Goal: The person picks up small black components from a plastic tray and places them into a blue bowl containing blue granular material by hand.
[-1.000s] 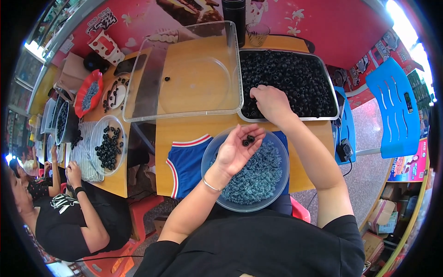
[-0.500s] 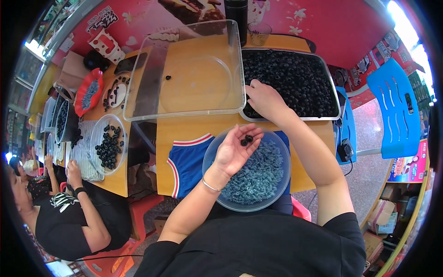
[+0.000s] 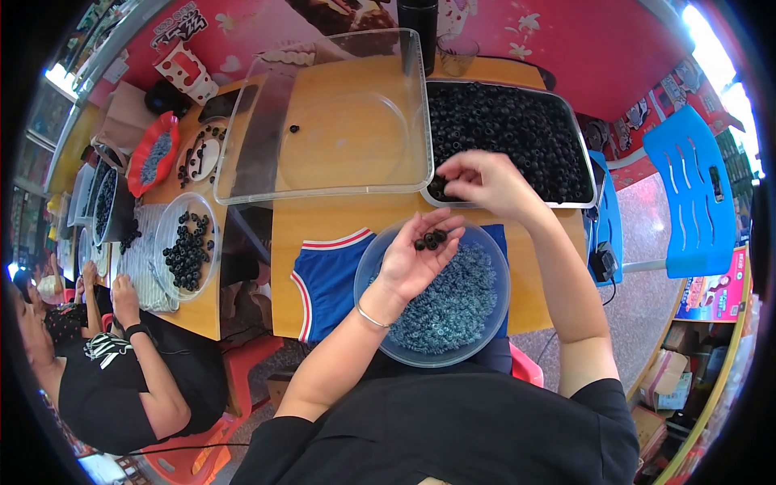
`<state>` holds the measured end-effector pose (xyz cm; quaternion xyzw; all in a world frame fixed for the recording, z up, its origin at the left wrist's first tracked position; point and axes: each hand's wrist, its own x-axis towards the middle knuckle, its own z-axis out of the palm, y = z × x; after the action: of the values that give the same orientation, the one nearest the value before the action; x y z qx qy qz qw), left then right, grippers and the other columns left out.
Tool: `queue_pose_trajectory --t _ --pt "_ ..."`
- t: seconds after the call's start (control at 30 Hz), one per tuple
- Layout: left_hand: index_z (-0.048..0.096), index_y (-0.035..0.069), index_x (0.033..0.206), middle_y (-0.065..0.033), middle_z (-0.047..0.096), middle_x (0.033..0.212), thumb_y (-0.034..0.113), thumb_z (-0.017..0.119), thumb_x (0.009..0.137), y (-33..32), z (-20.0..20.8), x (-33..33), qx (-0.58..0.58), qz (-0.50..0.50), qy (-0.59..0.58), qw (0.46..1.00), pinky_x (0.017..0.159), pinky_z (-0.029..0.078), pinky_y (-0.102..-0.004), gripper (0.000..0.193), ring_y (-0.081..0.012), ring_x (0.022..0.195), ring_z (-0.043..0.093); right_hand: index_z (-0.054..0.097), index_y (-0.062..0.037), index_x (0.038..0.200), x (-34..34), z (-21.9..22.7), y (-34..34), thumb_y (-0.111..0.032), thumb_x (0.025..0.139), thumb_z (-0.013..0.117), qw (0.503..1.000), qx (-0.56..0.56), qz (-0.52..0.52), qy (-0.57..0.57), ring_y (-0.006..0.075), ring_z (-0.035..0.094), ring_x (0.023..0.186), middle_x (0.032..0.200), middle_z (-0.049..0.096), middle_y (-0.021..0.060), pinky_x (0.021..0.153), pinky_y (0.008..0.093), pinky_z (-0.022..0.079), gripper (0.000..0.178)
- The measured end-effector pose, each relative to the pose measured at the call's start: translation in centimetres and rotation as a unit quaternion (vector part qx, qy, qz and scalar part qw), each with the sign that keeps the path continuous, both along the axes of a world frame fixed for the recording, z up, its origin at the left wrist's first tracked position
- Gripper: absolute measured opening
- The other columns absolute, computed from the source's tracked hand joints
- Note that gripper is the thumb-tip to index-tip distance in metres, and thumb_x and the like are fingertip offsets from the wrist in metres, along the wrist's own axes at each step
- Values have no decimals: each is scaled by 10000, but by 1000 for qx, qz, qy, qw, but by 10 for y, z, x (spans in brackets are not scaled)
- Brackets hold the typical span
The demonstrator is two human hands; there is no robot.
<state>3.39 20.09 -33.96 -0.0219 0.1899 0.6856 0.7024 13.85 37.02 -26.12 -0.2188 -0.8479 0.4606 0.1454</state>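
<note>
Rings (image 3: 431, 239), small and black, lay in a little cluster on the upturned palm of the left hand (image 3: 416, 260), whose grip was cupped loosely open above the far rim of the round clear bowl (image 3: 378, 323), itself heaped with bluish-grey rings. In the head view the right hand (image 3: 483, 183) hung just beyond and slightly right of that palm, at the near left corner of the metal tray (image 3: 584, 162) packed with black rings; its fingertips were pinched narrow and turned down toward the tray, though whether they held a ring could not be told. The right hand was thus the nearer to the tray and the left the nearer to the bowl, the two close but apart. The rings were too small to show any long axis. An empty clear bin (image 3: 242, 174) lay left of the tray on the tabletop (image 3: 323, 218). At the left edge another person (image 3: 105, 380) sat by a smaller bowl (image 3: 166, 234) of black rings, partly cut off by the rim.
</note>
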Motion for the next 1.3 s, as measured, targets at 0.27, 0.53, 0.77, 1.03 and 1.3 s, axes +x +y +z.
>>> queue_pose_trajectory --t 0.27,0.53,0.77,1.03,1.3 --pt "592 -17 1133 -145 641 1117 279 471 1012 -2 4 6 -86 -22 18 996 822 566 -304 341 -228 1010 632 652 -75 994 -23 -43 24 -12 756 641 955 284 -52 -65 288 643 861 925 669 102 752 386 523 247" --pt "616 -15 1122 -135 655 1083 275 512 991 -6 1 4 -85 -22 20 996 808 567 -298 334 -221 995 639 614 -109 987 -31 -36 17 -69 772 622 932 339 -52 -117 306 617 871 898 602 87 734 436 513 219" --pt "594 -11 1157 -137 643 1118 291 483 1001 -5 6 2 -74 -25 43 996 843 558 -309 358 -225 1022 632 641 -64 945 -41 -47 23 -51 800 565 932 343 -14 -111 346 629 853 917 601 151 741 450 523 164" --pt "575 -17 1168 -152 613 1179 275 471 1007 -7 6 2 -63 0 39 997 884 557 -322 348 -255 1094 597 673 -6 849 -54 -41 16 -53 806 539 901 387 -20 -197 362 656 860 948 632 189 734 444 546 148" --pt "559 0 1200 -143 608 1200 290 442 1016 -11 7 1 -62 -3 56 997 934 528 -318 363 -246 1132 580 689 -35 822 -53 -44 14 -62 738 615 901 397 -31 -172 327 673 834 916 656 154 698 426 547 116"
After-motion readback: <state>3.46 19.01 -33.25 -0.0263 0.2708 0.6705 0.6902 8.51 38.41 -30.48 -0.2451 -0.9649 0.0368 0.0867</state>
